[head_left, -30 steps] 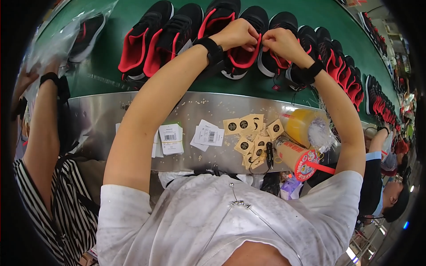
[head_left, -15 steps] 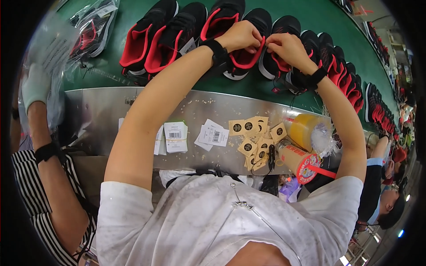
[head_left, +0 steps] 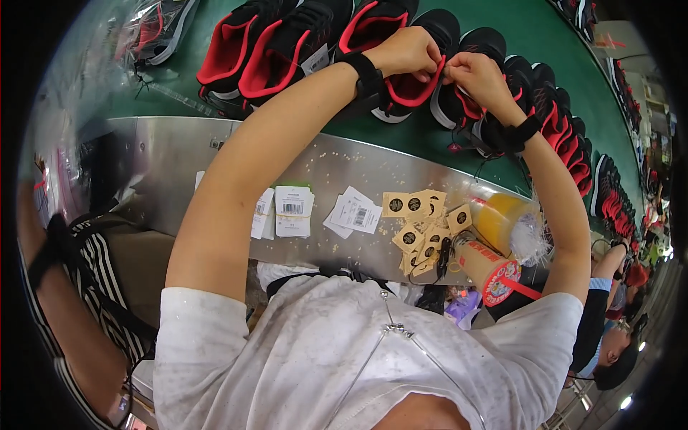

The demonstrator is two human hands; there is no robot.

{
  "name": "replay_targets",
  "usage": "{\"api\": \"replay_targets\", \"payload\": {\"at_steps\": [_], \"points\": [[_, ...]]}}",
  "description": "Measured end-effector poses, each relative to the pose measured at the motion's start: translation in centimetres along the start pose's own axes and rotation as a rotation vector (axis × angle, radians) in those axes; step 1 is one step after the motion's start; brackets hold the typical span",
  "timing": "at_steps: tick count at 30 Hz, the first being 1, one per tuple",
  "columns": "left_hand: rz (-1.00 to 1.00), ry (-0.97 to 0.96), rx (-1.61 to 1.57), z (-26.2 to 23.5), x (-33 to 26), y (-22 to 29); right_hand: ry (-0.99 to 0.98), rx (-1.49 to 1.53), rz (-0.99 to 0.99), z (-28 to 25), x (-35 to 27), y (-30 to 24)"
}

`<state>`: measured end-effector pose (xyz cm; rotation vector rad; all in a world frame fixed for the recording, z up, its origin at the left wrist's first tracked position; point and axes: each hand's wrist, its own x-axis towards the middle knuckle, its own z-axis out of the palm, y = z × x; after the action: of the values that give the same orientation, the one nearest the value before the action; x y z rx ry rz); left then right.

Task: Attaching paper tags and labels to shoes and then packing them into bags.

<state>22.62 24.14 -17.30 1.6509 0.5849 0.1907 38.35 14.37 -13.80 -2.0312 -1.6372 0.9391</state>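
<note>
Shifted little since half a second earlier: both hands kept at the same red-lined shoe, while the co-worker's raised arm at far left had dropped out of the upper corner.

Head view: left hand [head_left: 408, 51] curled shut, fingertips pinched on the collar of the black shoe with red lining [head_left: 412, 82]; right hand [head_left: 476, 72] closed beside it, fingertips meeting the left's over the shoe's opening. Both forearms stretched up and away from the body, a black wristband [head_left: 364, 73] on the left, another on the right. Shoe stood on the green conveyor belt [head_left: 545, 36], within a row of like black-and-red shoes [head_left: 272, 50] running off to the right.

Nearer, on the steel ledge [head_left: 172, 158]: white rectangular barcode labels [head_left: 292, 209] in two small stacks, more white tags [head_left: 355, 213] fanned beside them, then a scatter of tan square hang tags with dark round marks [head_left: 419, 229]. Just right of those, a yellow cone of thread [head_left: 502, 218] and a brown cardboard tube with a red end [head_left: 487, 269].
</note>
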Motion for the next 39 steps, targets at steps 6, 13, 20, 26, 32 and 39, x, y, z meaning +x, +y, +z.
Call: {"api": "replay_targets", "payload": {"at_steps": [6,13,20,26,32,39], "points": [[0.09,0.054,0.13,-0.1,-0.7,-0.1,0.277,-0.388,-0.351,-0.2,0.0,-0.2],[0.143,0.117,0.098,-0.4,-1.1,-1.0,0.029,-0.449,-0.173,0.2,0.8,-1.0],[0.214,0.181,0.213,-1.0,-1.9,-1.6,0.136,-0.44,-0.208,1.7,1.3,-2.3],[0.318,0.319,0.537,-1.7,-2.8,-1.2,0.353,-0.608,-0.444,2.2,0.6,-2.5],[0.453,0.437,0.732,-2.9,-4.1,-0.1,-0.044,-0.11,-0.177,-1.4,1.5,-3.3],[0.165,0.386,-0.065,-3.1,-4.8,1.1,-0.199,0.593,0.04,-1.8,1.1,-3.9]]}}
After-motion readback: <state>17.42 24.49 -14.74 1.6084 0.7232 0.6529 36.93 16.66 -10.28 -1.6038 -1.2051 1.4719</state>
